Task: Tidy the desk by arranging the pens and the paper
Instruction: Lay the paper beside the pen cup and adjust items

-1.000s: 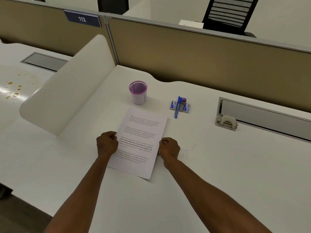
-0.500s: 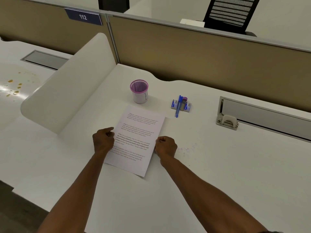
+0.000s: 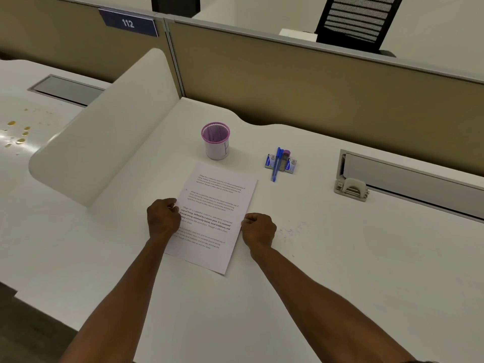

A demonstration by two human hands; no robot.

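A printed sheet of paper [image 3: 213,213] lies flat on the white desk [image 3: 340,258], tilted a little clockwise. My left hand [image 3: 163,218] grips its left edge with curled fingers. My right hand [image 3: 258,229] pinches its right edge. Behind the sheet stands a purple-rimmed mesh pen cup [image 3: 216,140], upright and with no pens showing inside. To the cup's right a blue pen [image 3: 276,163] and a purple-capped pen [image 3: 285,159] lie side by side across two small blue packets [image 3: 280,165].
A curved white divider [image 3: 104,127] walls off the left side. Tan partition panels [image 3: 314,87] run along the back. A grey cable-tray lid with a latch [image 3: 352,189] sits at the right. Crumbs [image 3: 18,132] dot the neighbouring desk at far left.
The paper has slid slightly left and away from me between both hands. The cup and pens stayed in place.
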